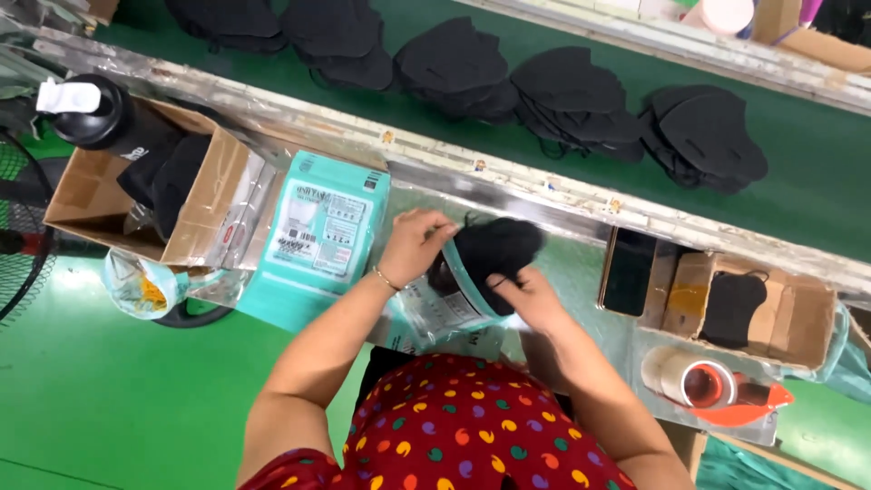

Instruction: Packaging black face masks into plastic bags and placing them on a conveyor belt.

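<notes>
My left hand (413, 243) grips the open mouth of a teal and clear plastic pouch (445, 308) lying on the metal work shelf (562, 272). My right hand (531, 295) holds a stack of black face masks (494, 249) that sits partly inside the pouch's opening. A pile of flat teal pouches (322, 227) lies just left of my left hand.
Several piles of black masks (567, 91) lie on the green conveyor belt (817, 181) beyond the shelf. A cardboard box (204, 209) with masks and a black bottle (100, 113) sits at left. A dark phone (629, 270), a small box (780, 318) and a tape dispenser (717, 386) are at right.
</notes>
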